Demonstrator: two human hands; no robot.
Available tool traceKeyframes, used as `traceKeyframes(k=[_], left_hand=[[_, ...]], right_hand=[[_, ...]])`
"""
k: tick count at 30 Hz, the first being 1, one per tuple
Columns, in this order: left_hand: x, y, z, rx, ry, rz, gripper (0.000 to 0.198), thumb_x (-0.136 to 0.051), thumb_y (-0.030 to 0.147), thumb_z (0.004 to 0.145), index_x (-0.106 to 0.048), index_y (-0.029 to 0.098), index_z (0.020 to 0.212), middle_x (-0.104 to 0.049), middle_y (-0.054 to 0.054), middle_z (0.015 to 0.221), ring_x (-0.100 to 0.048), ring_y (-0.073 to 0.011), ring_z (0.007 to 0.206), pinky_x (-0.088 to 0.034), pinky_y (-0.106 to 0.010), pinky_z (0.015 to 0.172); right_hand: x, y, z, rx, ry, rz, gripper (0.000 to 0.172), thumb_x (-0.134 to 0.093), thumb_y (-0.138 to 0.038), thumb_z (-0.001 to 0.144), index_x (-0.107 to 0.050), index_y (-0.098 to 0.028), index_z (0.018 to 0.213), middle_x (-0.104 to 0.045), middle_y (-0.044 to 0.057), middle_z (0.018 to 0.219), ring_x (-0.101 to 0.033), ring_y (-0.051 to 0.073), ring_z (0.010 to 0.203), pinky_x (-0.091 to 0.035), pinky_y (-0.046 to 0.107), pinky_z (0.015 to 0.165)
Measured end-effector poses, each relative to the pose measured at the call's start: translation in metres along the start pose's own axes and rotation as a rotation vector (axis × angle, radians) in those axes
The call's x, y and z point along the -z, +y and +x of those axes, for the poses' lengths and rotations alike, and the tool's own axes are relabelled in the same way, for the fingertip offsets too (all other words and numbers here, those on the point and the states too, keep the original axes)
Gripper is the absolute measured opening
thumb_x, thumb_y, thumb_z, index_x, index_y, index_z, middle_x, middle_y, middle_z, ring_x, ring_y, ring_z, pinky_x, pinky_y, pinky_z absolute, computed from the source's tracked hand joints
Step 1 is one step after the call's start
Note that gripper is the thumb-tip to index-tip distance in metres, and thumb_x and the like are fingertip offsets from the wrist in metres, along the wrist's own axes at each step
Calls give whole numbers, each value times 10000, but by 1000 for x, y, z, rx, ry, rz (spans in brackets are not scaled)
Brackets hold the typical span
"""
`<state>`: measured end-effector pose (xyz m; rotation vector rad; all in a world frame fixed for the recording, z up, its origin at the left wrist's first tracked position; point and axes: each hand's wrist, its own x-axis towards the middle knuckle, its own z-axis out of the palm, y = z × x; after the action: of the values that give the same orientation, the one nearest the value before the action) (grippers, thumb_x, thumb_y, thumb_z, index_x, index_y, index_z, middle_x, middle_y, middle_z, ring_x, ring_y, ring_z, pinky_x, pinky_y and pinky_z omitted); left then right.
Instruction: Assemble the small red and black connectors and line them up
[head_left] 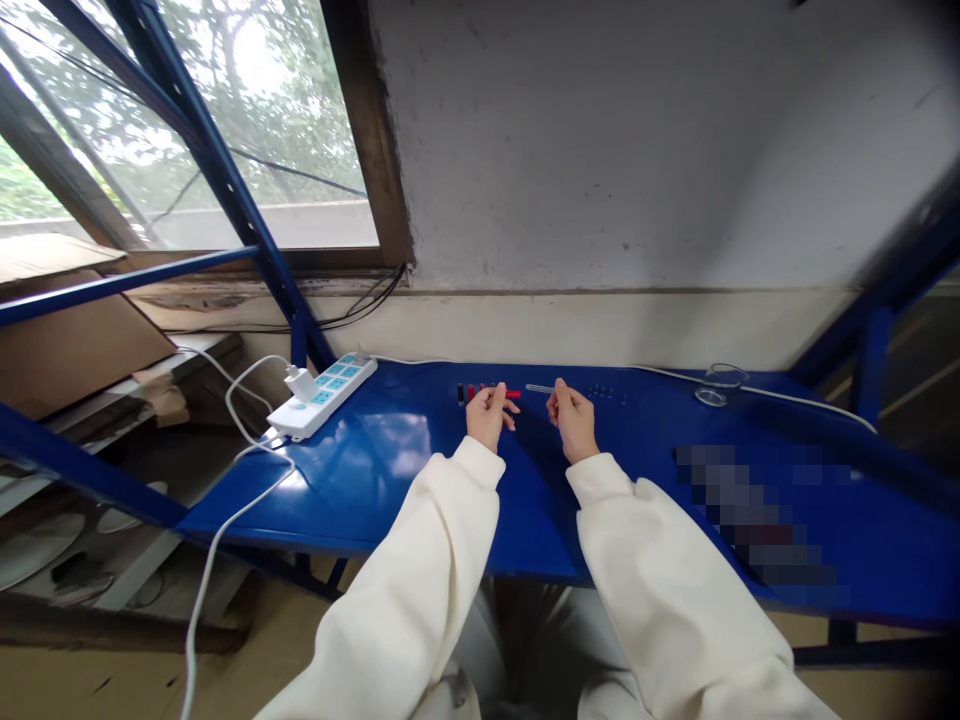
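Between the fingertips of my left hand (489,415) is a small red tube (514,394), its end pointing right. My right hand (572,420) pinches a thin clear tube (538,388) that points left toward the red one; a gap separates the two. Just left of my left hand, a small black piece (460,393) stands at the back of the blue table (405,510), with another red piece (472,392) beside it, partly hidden by my hand. Several tiny clear pieces (601,391) lie right of my right hand.
A white power strip (322,398) with a plugged-in charger (301,383) sits at the table's left end, its cable hanging over the edge. A clear round item (711,397) lies at the back right. Blurred squares cover a dark object at the right. Blue frame posts (870,365) flank the table.
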<state>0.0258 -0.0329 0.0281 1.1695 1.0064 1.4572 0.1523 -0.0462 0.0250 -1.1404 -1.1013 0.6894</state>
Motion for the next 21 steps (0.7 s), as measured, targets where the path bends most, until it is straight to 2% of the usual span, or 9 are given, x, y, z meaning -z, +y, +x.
traceKeyframes(k=[4,7,10,14,18,21], left_hand=[[-1,1,-2,-14,-74,36,383,-540,506,693,-518,125,732,-563,13,527,-440,-42,325,-305,-171,345],[-1,0,-2,-20,-98,39,372,-560,490,683,-531,123,738,-556,16,520,-437,-41,326,-311,-172,347],[-1,-1,-1,-28,-62,29,362,-570,477,678,-540,124,749,-537,26,508,-428,-41,327,-314,-174,347],[1,-2,1,-54,28,63,354,-566,467,683,-596,127,781,-498,39,473,-423,-51,359,-347,-188,372],[2,0,1,-156,73,154,336,-535,438,716,-661,145,821,-624,-25,656,-560,-111,598,-460,-242,589],[2,1,0,-198,67,177,318,-511,416,743,-677,151,798,-664,-55,794,-591,-159,802,-454,-280,751]], right_hand=[[-2,-3,0,-68,-97,65,431,-431,-590,726,-513,-169,681,-471,-11,559,-362,68,432,-274,207,389],[-4,-3,-1,-87,-223,54,402,-474,-569,709,-528,-171,689,-479,-25,539,-372,65,422,-285,208,399],[-4,-3,-2,-113,-345,45,361,-521,-534,692,-527,-173,689,-470,-41,512,-377,63,419,-285,206,405],[-5,-7,-5,-136,-430,32,341,-581,-497,648,-546,-168,729,-526,-26,587,-390,57,441,-299,205,415],[-6,-10,-7,-129,-480,-6,312,-607,-454,629,-559,-160,726,-552,-14,622,-401,56,457,-315,205,430],[-7,-8,-7,-115,-491,-22,288,-607,-432,627,-557,-162,713,-558,-8,631,-422,65,482,-324,205,440]])
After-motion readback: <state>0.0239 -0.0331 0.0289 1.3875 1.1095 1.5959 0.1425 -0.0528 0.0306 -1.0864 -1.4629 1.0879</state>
